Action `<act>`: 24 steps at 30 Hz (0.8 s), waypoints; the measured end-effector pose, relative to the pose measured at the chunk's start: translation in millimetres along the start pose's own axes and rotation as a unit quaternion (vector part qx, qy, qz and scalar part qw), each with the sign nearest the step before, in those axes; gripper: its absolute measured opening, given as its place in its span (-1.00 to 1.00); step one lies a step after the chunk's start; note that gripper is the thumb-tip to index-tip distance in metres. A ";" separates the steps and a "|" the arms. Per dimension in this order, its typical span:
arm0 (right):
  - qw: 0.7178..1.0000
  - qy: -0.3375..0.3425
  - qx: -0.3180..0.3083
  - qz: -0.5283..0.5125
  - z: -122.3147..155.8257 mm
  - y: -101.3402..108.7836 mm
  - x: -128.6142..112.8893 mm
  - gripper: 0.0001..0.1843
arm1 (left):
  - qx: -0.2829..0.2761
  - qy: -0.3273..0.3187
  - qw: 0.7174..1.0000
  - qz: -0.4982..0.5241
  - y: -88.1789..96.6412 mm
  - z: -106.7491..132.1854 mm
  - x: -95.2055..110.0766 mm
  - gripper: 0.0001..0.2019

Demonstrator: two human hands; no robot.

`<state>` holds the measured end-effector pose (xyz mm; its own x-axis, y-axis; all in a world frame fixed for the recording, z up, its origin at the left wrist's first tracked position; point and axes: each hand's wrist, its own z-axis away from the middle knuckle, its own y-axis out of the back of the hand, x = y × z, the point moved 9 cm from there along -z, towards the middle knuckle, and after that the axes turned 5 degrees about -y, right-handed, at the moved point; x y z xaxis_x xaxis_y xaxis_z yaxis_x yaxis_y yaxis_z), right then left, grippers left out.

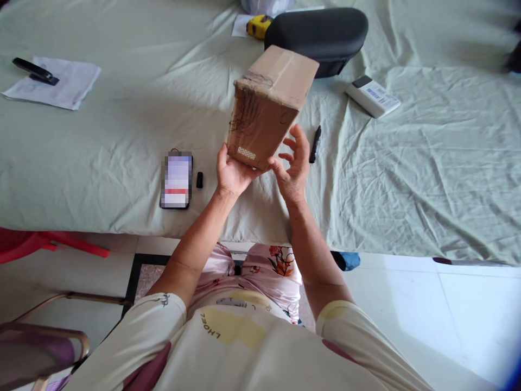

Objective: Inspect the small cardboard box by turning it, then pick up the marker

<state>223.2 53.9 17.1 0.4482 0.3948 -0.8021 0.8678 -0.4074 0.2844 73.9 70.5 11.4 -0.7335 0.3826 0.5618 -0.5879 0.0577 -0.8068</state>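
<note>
A taped brown cardboard box [268, 103] is held up above the bed, tilted away from me. My left hand [230, 174] cups its lower near corner from below, fingers wrapped against the box. My right hand [293, 165] is at the box's lower right edge, thumb touching it, the other fingers spread and curled apart. A black marker pen [315, 144] lies on the sheet just right of my right hand. A phone [176, 180] and a small black cap [199, 180] lie left of my left hand.
The pale green bed sheet [427, 174] covers the surface. On it are a black case [321, 35], a yellow tape measure [259, 26], a white device [372, 96], and papers [61, 84] with a black stapler [35, 70]. A red chair [40, 241] stands at the left.
</note>
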 end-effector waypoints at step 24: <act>0.997 0.050 0.001 0.059 2.3 -2.9 -13.3 -0.21 | 0.109 -0.121 0.984 -0.073 32.4 -12.5 23.9 -0.54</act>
<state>214.3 47.9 25.7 0.5666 0.4235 -0.7068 0.8072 -0.4575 0.3730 41.5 93.0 -3.6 -0.6798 0.1520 0.7175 -0.7331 -0.1144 -0.6704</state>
